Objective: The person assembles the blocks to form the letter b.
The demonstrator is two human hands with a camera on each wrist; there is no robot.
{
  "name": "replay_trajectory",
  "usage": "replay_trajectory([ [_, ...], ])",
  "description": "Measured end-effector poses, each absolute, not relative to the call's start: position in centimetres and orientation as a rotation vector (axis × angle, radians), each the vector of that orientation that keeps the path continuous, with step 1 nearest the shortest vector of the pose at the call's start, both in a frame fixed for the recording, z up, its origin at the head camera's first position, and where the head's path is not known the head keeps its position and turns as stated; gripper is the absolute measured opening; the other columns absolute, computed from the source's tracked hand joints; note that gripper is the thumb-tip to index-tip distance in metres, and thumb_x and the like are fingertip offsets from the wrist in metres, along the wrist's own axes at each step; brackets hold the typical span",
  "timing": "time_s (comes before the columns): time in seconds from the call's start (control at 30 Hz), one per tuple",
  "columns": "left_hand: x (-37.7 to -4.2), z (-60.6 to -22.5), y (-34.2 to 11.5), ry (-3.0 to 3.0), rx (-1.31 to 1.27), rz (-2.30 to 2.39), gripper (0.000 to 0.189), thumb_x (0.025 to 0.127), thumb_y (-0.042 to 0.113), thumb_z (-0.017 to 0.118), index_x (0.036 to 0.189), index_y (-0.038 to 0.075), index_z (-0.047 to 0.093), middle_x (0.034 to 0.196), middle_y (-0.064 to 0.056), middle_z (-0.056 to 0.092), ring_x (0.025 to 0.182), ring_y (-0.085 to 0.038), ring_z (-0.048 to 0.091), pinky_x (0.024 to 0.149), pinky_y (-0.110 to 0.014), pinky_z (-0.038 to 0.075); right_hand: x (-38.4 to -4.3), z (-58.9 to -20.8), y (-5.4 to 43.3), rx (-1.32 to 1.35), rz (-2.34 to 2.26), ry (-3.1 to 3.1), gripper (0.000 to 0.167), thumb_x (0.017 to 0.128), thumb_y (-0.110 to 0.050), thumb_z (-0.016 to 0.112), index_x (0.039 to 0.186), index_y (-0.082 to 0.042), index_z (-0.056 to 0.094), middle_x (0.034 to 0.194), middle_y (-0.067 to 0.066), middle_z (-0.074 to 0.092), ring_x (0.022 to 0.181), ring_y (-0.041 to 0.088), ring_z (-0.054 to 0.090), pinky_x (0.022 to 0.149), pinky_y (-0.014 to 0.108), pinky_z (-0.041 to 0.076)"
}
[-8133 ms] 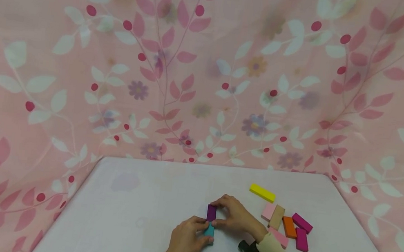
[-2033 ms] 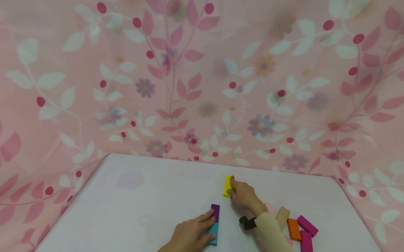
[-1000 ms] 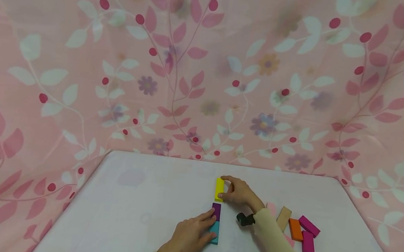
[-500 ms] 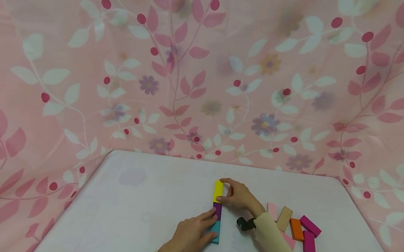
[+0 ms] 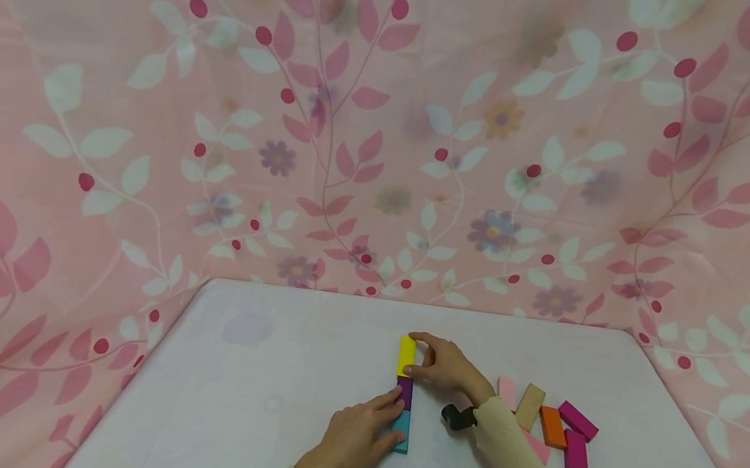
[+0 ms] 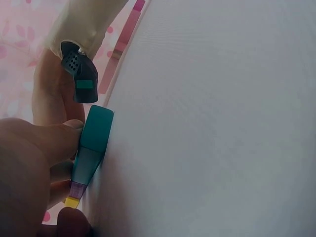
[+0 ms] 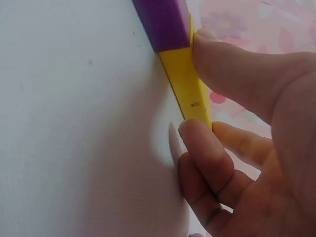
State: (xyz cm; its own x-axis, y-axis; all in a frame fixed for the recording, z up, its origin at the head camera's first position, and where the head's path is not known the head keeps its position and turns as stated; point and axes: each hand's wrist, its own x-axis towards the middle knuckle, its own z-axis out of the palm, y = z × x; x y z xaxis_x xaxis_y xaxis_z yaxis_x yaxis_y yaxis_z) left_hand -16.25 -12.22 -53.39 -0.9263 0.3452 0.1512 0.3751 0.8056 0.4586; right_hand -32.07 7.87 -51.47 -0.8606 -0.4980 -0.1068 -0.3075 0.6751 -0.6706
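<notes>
A teal block [image 5: 401, 424], a purple block [image 5: 405, 394] and a yellow block [image 5: 406, 355] lie end to end in a straight line on the table. My right hand [image 5: 446, 365] pinches the yellow block lengthwise, thumb at the near end and index finger at the far end. In the right wrist view, the yellow block [image 7: 185, 81] meets the purple block [image 7: 165, 24] end to end. My left hand [image 5: 353, 441] rests on the row, thumb on the teal block and fingertips at the purple one. Its thumb also touches the teal block [image 6: 96, 131] in the left wrist view.
To the right lies a loose group: a tan block [image 5: 530, 407], an orange block [image 5: 553, 427], two magenta blocks [image 5: 576, 453] and pink ones [image 5: 506, 393], partly behind the right sleeve. A dark wrist device [image 5: 459, 417] sits at the right wrist. Floral cloth [image 5: 384, 151] hangs behind the table [image 5: 230, 371].
My right hand has brought the yellow block from the back right leftward, then toward me until it meets the purple block. The left hand has stayed on the row. Almost nothing moved in the last half second.
</notes>
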Motion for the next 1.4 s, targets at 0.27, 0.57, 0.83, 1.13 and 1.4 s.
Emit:
replay_trajectory([
  [0.27, -16.2, -53.3, -12.2, -2.943, -0.583, -0.757, 0.053, 0.100, 0.048, 0.072, 0.144, 0.020, 0.068, 0.160, 0.005, 0.056, 0.133, -0.025, 0.067, 0.087, -0.047, 0.062, -31.8, -51.2, 8.0, -0.663, -0.955, 2.610, 0.074, 0.090, -0.038, 0.086, 0.154, -0.018, 0.056, 0.080, 0.001, 0.060, 0.072, 0.018, 0.053, 0.065, 0.028, 0.044],
  [0.57, -16.2, -53.2, -12.3, -2.902, -0.619, -0.737, 0.050, 0.099, 0.047, 0.074, 0.141, 0.021, 0.071, 0.157, 0.004, 0.058, 0.128, -0.025, 0.070, 0.083, -0.045, 0.063, -31.9, -51.3, 8.2, -0.762, -0.986, 2.598, 0.073, 0.090, -0.035, 0.086, 0.153, -0.012, 0.055, 0.079, 0.001, 0.059, 0.070, 0.016, 0.053, 0.065, 0.027, 0.045],
  [0.83, -16.2, -53.2, -12.6, -2.897, -0.631, -0.759, 0.049, 0.097, 0.048, 0.076, 0.139, 0.022, 0.073, 0.155, 0.005, 0.061, 0.127, -0.024, 0.070, 0.086, -0.044, 0.063, -31.8, -51.4, 8.2, -0.770, -0.961, 2.586, 0.074, 0.091, -0.038, 0.085, 0.154, -0.013, 0.054, 0.080, -0.001, 0.060, 0.071, 0.015, 0.053, 0.066, 0.027, 0.045],
  [1.13, -16.2, -53.3, -12.8, -2.901, -0.638, -0.778, 0.050, 0.098, 0.049, 0.074, 0.139, 0.022, 0.072, 0.155, 0.005, 0.060, 0.128, -0.024, 0.070, 0.087, -0.045, 0.063, -31.8, -51.5, 8.5, -0.858, -0.961, 2.584, 0.075, 0.095, -0.040, 0.080, 0.158, -0.012, 0.051, 0.077, -0.001, 0.059, 0.068, 0.014, 0.051, 0.063, 0.025, 0.043],
  [1.4, -16.2, -53.2, -12.7, -2.902, -0.647, -0.777, 0.050, 0.098, 0.049, 0.074, 0.139, 0.023, 0.072, 0.155, 0.004, 0.061, 0.127, -0.026, 0.070, 0.087, -0.046, 0.063, -31.2, -50.9, 11.5, -0.818, -1.119, 2.573, 0.074, 0.101, -0.042, 0.073, 0.162, -0.013, 0.044, 0.096, 0.000, 0.069, 0.085, 0.015, 0.062, 0.076, 0.029, 0.054],
])
